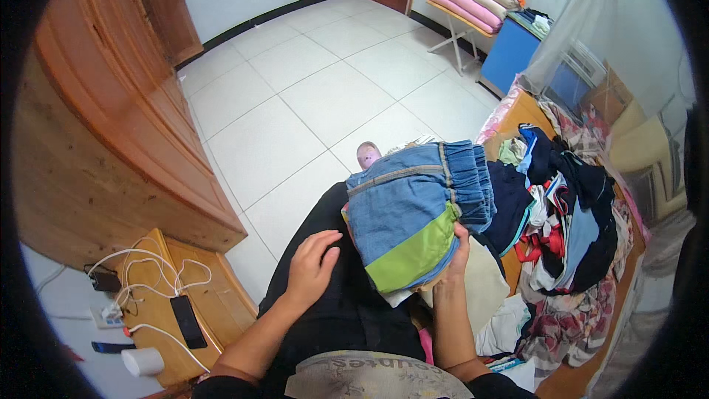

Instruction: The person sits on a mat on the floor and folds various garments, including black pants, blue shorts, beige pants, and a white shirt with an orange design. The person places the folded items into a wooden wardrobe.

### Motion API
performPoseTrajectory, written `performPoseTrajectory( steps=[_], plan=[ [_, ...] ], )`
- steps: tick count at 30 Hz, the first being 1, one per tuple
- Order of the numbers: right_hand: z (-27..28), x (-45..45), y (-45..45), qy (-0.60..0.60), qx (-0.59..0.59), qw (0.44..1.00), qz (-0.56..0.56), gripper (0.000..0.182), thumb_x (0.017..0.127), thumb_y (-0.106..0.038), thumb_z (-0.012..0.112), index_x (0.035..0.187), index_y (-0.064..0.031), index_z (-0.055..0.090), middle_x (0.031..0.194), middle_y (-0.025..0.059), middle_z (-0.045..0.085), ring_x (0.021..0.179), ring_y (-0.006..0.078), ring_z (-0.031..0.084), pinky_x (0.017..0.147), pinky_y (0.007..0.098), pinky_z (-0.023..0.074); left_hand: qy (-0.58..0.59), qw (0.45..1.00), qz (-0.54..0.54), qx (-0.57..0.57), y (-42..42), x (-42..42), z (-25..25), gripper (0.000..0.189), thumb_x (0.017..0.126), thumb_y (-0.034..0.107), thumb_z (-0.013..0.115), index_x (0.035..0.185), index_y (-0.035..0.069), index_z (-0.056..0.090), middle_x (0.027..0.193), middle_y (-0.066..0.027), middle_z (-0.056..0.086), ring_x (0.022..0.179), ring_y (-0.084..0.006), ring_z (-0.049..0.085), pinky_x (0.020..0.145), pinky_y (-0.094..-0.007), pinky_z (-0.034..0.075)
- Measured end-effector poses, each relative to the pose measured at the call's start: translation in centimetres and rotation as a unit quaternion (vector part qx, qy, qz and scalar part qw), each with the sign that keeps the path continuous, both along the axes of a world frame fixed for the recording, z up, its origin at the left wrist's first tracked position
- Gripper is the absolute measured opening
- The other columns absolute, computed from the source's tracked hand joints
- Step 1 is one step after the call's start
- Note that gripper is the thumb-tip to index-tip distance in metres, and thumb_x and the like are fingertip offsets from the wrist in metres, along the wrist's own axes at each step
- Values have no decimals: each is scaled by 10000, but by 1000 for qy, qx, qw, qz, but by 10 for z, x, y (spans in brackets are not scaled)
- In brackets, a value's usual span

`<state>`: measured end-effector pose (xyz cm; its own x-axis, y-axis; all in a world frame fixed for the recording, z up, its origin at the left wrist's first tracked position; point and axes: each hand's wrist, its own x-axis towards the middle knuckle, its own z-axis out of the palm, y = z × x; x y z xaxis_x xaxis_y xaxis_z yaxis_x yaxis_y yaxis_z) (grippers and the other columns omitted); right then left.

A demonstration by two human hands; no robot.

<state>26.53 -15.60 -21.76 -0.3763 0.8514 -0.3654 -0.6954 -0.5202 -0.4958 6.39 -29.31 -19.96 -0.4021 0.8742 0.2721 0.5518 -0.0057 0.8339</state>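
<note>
Folded blue denim bottoms [404, 194] with a gathered elastic waist and a bright green panel lie over other folded cloth above my lap. My right hand [458, 252] grips the lower right edge, by the green panel, fingers partly hidden under the fabric. Just left of the denim, my left hand [317, 266] is raised with its fingers apart and nothing in it. To the right, a heap of mixed clothes [576, 221], dark blue, black, white and red, lies on the bed.
A wooden cabinet top [221, 288] at lower left holds a phone [188, 321], white cables and a white cup-like object [143, 362]. Rolled pink and cream bedding [465, 3] rests on a folding table near a blue cabinet [508, 52]. A sheer net curtain [576, 27] hangs at right.
</note>
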Motion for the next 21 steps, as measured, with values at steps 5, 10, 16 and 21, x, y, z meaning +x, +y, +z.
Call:
performPoseTrajectory(
  steps=[5,10,16,21],
  plan=[
    [0,-12,-21,-138,166,974,-70,386,824,-202,552,1153,-19,466,1125,130,519,971,245,536,837,366,444,-484,869,-88,48,4,1,2,469,885,369,448,1243,71,399,1230,-127,448,1097,-281,460,904,-385,383],
    [29,-55,-66,-424,753,498,69,547,484,-105,712,1004,-48,554,1005,220,546,929,350,555,817,381,462,-795,600,-68,58,-20,-30,-46,545,903,405,350,1312,52,271,1293,-120,364,1140,-263,383,972,-395,320],
    [-17,-73,-87,-375,760,488,207,747,542,-137,722,1216,-122,400,1302,234,311,1096,365,422,906,409,365,-595,800,16,72,-52,-58,-124,409,929,276,353,1270,51,336,1206,-105,443,1058,-236,453,904,-337,395],
    [1,-76,-80,-301,678,614,269,922,605,-354,742,1331,-94,238,1383,201,190,1109,334,399,925,404,330,-731,673,38,105,-65,-51,-48,652,858,567,339,1299,86,343,1253,-89,442,1119,-257,441,937,-414,365]
  ],
)
